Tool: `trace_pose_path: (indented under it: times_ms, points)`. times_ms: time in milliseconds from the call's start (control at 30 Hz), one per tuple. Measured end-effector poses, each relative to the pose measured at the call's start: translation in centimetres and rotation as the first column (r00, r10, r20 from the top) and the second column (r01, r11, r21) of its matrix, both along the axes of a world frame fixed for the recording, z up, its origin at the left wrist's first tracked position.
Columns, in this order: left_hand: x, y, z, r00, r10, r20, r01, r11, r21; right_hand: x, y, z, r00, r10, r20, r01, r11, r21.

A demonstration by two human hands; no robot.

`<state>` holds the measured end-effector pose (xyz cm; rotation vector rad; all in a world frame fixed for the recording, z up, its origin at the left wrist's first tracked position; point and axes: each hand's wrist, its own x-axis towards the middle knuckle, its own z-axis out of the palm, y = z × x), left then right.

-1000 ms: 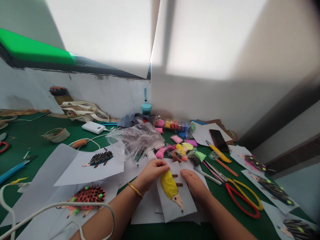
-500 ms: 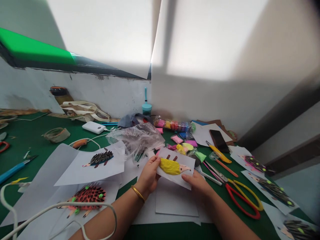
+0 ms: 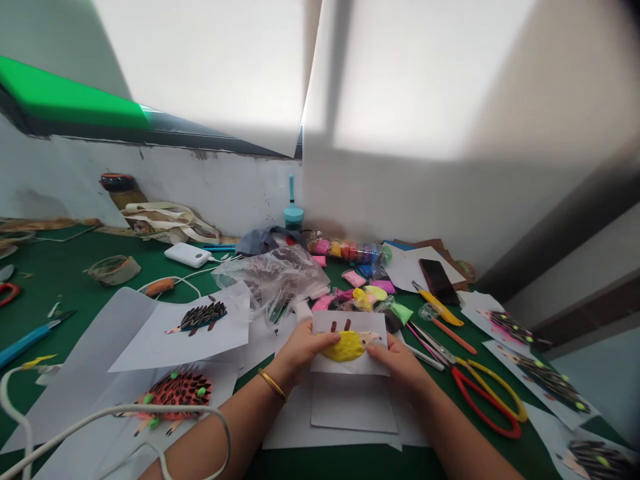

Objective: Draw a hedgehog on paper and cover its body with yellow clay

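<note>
Both hands hold a small white card (image 3: 325,365) by its sides, above the middle of the table. On the card is a hedgehog figure with a yellow clay body (image 3: 345,349), a pale pink head and two brown strips at its upper edge. My left hand (image 3: 301,347) grips the left side, its thumb lying on the yellow clay. With its thumb near the pink head, my right hand (image 3: 397,360) pinches the right side. Beneath the card lie white paper sheets (image 3: 353,410). Behind it are several packets of coloured clay (image 3: 370,297).
Scissors with red and yellow handles (image 3: 487,393), a yellow utility knife (image 3: 440,305) and a phone (image 3: 439,281) lie to the right. Finished hedgehog cards (image 3: 210,350) are on the left, crossed by a white cable (image 3: 100,421). A crumpled plastic bag (image 3: 275,277) lies behind.
The card has turned level and come slightly lower, nearer to me. My left thumb has slid onto the yellow clay, and my right hand has shifted up the card's right side.
</note>
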<state>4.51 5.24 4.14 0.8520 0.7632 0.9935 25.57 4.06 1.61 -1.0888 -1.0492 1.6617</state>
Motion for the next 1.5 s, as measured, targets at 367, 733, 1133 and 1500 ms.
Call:
trace_pose_path:
  times_ms: [367,733,1133,1500]
  points:
    - [0.1,0.2,-0.1,0.993,0.053,-0.103,-0.049,0.998,0.043,0.4,0.5,-0.4,0.993,0.070,0.091,-0.075,0.996,0.051]
    - [0.0,0.1,-0.1,0.996,0.028,-0.085,-0.024,0.999,0.049,0.4,0.3,-0.4,0.989,0.086,0.118,-0.092,0.995,0.049]
    - [0.9,-0.4,-0.1,0.980,0.065,-0.189,-0.038,0.989,0.144,-0.4,0.4,0.7,0.998,0.052,-0.023,-0.047,0.982,0.185]
    - [2.0,-1.0,-1.0,0.968,0.056,-0.246,-0.011,0.984,0.180,-1.3,0.2,0.3,0.987,-0.154,0.035,0.149,0.981,0.122]
